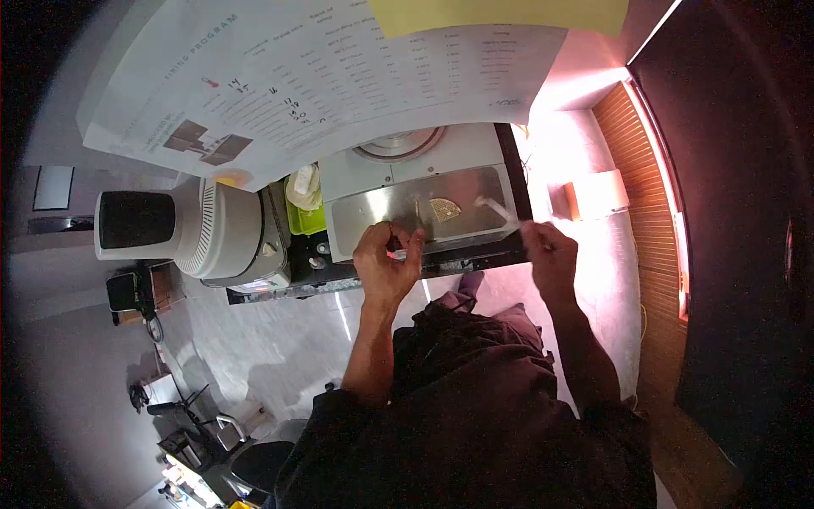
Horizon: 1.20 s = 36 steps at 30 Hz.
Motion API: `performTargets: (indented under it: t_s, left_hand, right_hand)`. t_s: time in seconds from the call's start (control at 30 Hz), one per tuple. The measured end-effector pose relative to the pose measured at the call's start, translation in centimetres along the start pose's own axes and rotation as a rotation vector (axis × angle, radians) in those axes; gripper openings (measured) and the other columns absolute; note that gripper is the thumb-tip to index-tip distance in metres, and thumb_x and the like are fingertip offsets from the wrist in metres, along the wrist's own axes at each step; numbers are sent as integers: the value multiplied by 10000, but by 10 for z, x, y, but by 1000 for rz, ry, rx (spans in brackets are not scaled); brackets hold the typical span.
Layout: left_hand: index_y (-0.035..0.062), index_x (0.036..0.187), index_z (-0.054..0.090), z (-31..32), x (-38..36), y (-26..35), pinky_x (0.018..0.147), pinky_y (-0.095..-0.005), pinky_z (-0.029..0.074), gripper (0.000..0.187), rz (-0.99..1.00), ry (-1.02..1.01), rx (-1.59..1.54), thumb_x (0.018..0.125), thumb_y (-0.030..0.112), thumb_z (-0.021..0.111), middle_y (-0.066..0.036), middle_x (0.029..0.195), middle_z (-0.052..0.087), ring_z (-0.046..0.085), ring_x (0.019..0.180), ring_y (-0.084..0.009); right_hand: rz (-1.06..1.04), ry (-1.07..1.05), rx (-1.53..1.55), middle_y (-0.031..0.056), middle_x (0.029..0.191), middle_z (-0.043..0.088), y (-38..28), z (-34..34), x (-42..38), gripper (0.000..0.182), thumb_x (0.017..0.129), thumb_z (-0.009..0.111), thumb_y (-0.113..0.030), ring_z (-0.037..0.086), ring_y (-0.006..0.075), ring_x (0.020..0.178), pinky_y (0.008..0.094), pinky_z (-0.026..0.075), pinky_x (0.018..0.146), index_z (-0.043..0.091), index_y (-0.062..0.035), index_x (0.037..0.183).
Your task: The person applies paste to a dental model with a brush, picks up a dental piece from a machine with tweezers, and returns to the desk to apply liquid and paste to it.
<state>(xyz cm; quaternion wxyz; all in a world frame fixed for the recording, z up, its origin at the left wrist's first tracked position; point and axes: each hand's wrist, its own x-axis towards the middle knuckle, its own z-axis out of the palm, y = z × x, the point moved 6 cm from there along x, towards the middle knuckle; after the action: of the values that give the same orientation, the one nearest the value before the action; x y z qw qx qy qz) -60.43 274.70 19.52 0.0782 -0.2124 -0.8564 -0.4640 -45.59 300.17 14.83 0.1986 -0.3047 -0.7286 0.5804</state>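
Observation:
Over the front edge of a metal tray (390,197), my left hand (390,261) has its fingers drawn together around something small that I cannot make out. At the tray's front right corner, my right hand (549,254) is closed on a thin pale tool (498,209), blurred by motion, whose rounded end points left over the tray. On the tray between the hands lies a perforated, fan-shaped piece (444,209). A small thin upright item (417,209) is beside it, just above my left fingertips.
A printed sheet (339,85) hangs across the top. Left of the tray are a green container (306,219) with a white cloth (304,187), small knobs (318,262) and a rounded grey machine (222,229). A white roll-like object (600,195) stands at right.

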Motion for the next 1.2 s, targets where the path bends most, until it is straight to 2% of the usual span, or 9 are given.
performTargets:
  t_s: [0.2,0.3,0.43,0.6,0.7,0.87,1.0,1.13,1.2]
  left_hand:
    - [51,715,594,1,-1,1,578,-348,455,275,17,-23,4,819,122,838,-74,675,616,571,606,-215]
    - [42,732,607,0,-3,-6,576,-341,450,260,20,-24,4,824,119,837,-76,686,626,569,602,-192]
    - [58,703,582,0,2,-4,622,-386,486,260,-1,3,19,796,97,822,-82,676,623,609,641,-264]
    - [49,712,590,-4,7,-1,612,-372,495,248,23,4,36,799,95,818,-83,676,623,612,633,-258]
    - [44,715,596,-2,8,2,594,-363,493,248,-11,-5,5,804,97,821,-85,669,618,612,622,-246]
    - [38,723,612,-12,1,1,577,-326,479,252,34,37,18,815,106,836,-73,659,613,582,587,-194]
    - [43,716,600,-31,-11,-31,535,-231,354,302,-65,226,-185,922,141,798,28,649,562,460,593,-44]
    - [47,728,564,-62,-10,-55,519,-233,219,342,-177,387,-300,983,179,749,89,620,454,319,583,-8]
    - [48,724,561,-68,-7,-50,518,-234,214,351,-164,399,-269,987,186,748,91,620,447,312,584,-9]
  right_hand:
    - [-159,-107,-95,-44,723,591,0,12,-8,176,1006,706,-143,469,20,632,223,351,551,767,22,1016]
    - [139,28,84,90,768,689,6,-4,-2,230,979,719,-200,616,143,672,300,484,624,783,14,1037]
    - [-119,-142,-149,64,778,698,-10,10,-3,234,1006,692,-198,603,105,689,280,483,625,788,15,1018]
    - [67,54,146,-23,762,623,0,-4,5,162,993,709,-114,502,42,626,235,404,553,756,41,990]
    - [-190,-132,-130,-39,721,589,-4,14,-3,146,1007,694,-112,467,30,593,225,376,527,760,17,993]
    - [-59,-12,-27,-26,762,620,4,-2,8,173,1003,700,-128,504,34,619,222,394,549,762,32,1022]
    - [-232,-81,-88,-56,711,553,-4,12,-1,183,1007,708,-151,434,12,596,217,335,517,763,23,997]
    - [100,80,163,-26,721,601,4,-10,15,195,994,726,-157,487,32,599,227,379,525,769,34,997]
    - [-95,-54,-5,-37,711,581,0,4,8,197,1001,719,-165,456,25,585,221,355,515,763,27,1005]
